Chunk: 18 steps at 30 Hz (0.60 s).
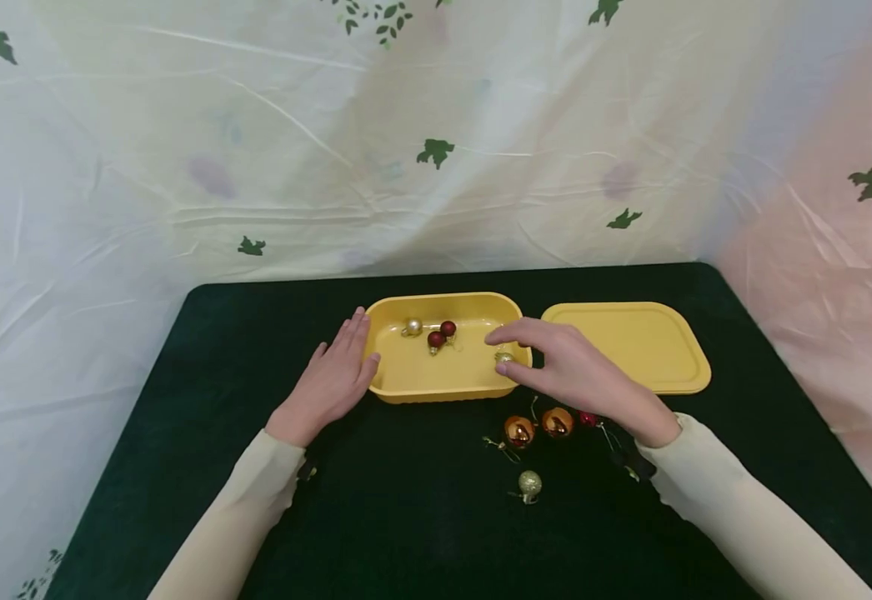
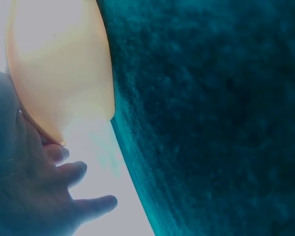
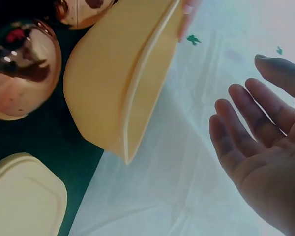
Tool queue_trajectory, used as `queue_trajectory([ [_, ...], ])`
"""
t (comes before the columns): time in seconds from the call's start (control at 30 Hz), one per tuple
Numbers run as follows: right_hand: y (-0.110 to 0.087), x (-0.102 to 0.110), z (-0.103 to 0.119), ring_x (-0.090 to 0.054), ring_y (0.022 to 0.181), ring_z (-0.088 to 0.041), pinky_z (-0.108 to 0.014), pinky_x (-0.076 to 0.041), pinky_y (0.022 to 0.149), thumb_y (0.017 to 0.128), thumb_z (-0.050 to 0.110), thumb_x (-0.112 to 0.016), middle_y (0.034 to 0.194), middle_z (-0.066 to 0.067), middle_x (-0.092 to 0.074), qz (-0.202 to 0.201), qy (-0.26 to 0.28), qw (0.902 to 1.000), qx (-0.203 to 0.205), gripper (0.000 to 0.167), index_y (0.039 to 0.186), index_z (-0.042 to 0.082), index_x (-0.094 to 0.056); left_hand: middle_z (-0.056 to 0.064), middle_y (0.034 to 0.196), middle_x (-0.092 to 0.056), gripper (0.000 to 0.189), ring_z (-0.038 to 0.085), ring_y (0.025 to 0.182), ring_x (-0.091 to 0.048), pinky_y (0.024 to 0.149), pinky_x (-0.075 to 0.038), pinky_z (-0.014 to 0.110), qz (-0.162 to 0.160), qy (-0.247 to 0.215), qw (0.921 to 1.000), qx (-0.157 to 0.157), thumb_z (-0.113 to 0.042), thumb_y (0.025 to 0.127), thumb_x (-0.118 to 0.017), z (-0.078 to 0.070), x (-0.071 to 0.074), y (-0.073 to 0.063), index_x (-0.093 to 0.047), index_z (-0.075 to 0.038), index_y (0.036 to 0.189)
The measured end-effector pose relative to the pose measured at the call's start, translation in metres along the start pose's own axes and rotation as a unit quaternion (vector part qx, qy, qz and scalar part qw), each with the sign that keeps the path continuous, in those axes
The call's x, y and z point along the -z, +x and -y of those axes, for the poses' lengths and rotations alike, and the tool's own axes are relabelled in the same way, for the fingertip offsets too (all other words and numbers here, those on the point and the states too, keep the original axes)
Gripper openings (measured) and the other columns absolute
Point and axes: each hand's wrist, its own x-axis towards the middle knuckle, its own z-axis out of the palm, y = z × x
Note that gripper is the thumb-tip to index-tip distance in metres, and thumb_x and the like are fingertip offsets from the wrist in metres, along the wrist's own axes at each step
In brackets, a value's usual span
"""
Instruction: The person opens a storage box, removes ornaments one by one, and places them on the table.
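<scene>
A yellow plastic box stands at the back of the table. Along its left rim lies my left hand, fingers straight; the left wrist view has its fingers beside the box's wall. My right hand hovers over the box's right end, thumb and fingers apart, holding nothing in the right wrist view. Below it, a small gold bauble shows between thumb and index finger, inside the box's outline. Further left in the box are two dark red baubles and a pale gold one.
To the box's right lies its yellow lid. In front are two shiny copper baubles, a red bauble partly under the right forearm, and a glittery gold bauble nearer me. A patterned white curtain hangs behind the dark green table.
</scene>
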Motion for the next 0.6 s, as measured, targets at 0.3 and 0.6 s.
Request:
queue_trajectory([
  [0.3, 0.033, -0.009, -0.003, -0.065, 0.117, -0.025, -0.047, -0.055, 0.098, 0.098, 0.022, -0.074, 0.132, -0.005, -0.069, 0.04, 0.005, 0.9991, 0.017, 0.037, 0.132, 0.009, -0.07, 0.004, 0.174, 0.004, 0.071, 0.031, 0.159, -0.008, 0.121, -0.018, 0.067, 0.001, -0.006, 0.9998, 0.018, -0.043, 0.112, -0.033, -0.009, -0.003, -0.009, -0.004, -0.01, 0.167],
  [0.6, 0.055, -0.023, -0.01, -0.062, 0.124, -0.026, -0.049, -0.049, 0.106, 0.098, 0.017, -0.073, 0.131, -0.011, -0.07, 0.076, 0.023, 0.9967, 0.017, 0.034, 0.13, 0.007, -0.071, 0.003, 0.174, 0.004, 0.071, 0.032, 0.159, -0.008, 0.121, -0.018, 0.068, -0.004, -0.005, 0.9995, 0.03, -0.042, 0.112, -0.034, -0.015, -0.007, -0.018, -0.002, -0.012, 0.168],
])
